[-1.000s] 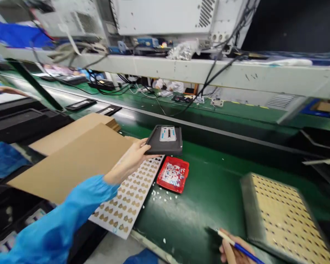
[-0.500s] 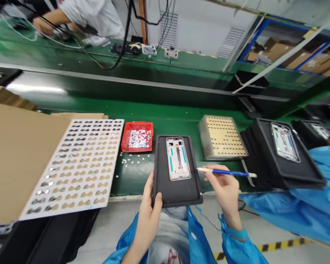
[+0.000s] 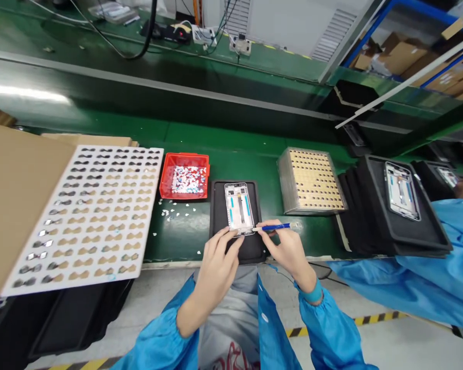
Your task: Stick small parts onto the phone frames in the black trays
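Only the head view here. A black tray (image 3: 235,221) sits on the green bench (image 3: 231,149) right at its near edge, with a phone frame (image 3: 239,208) lying flat in it. The left hand (image 3: 218,259) rests open on the tray's near end, fingertips touching the frame's bottom edge, not clenched on anything. The right hand (image 3: 287,249) pinches a blue pen tool (image 3: 275,226), tip at the frame's lower right corner.

Progress, best guess: the frame is seated in the tray and tool work at that corner looks barely started. The sticker sheet (image 3: 85,216) left of the tray is mostly full, so plenty seems left.

Room: a red bin (image 3: 184,176) is just up-left of the tray, with scraps (image 3: 170,213) loose between them. A perforated block (image 3: 310,180) is near on the tray's right, with a clear strip of bench between. Further right, a stack of trays (image 3: 393,216) and another person's blue sleeve (image 3: 420,288). Beyond the tray's far end is open bench, and the near side drops off to the floor.
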Available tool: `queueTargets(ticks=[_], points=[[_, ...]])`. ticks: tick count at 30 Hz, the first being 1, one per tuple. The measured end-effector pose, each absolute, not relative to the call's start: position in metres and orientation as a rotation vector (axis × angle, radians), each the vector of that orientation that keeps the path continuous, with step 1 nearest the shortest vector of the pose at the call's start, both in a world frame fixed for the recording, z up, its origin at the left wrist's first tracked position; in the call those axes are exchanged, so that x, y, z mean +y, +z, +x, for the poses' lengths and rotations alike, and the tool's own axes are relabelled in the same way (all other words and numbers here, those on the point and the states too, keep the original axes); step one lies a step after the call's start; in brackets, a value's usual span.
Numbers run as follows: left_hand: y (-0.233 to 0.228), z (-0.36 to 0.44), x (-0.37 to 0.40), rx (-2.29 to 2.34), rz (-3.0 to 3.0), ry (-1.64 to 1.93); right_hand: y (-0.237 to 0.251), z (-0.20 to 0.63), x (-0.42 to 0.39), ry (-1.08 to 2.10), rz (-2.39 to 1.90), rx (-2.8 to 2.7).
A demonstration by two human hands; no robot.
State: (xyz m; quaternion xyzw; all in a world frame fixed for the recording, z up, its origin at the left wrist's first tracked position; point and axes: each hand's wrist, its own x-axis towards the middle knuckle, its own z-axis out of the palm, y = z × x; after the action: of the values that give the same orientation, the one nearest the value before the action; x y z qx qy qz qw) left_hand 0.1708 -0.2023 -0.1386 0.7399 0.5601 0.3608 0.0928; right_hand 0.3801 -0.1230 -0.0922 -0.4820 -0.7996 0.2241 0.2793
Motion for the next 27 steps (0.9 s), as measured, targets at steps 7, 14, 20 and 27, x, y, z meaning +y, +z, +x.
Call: queueTargets(ticks=[7, 14, 20, 27], points=[[-0.150, 0.172, -0.181, 1.634, 2.373, 0.782, -0.091, 0.376, -0.116, 0.371, -1.257, -2.430], [-0.145, 0.170, -0.177, 1.615, 2.496, 0.729, -0.080, 0.370, -0.112, 0.231, -1.257, -2.630], [-0.146, 0.171, -0.176, 1.635, 2.470, 0.655, -0.076, 0.366, -0.115, 0.118, -1.241, -2.704], [-0.143, 0.172, -0.174, 1.623, 2.511, 0.626, -0.075, 0.366, -0.113, 0.133, -1.221, -2.734]])
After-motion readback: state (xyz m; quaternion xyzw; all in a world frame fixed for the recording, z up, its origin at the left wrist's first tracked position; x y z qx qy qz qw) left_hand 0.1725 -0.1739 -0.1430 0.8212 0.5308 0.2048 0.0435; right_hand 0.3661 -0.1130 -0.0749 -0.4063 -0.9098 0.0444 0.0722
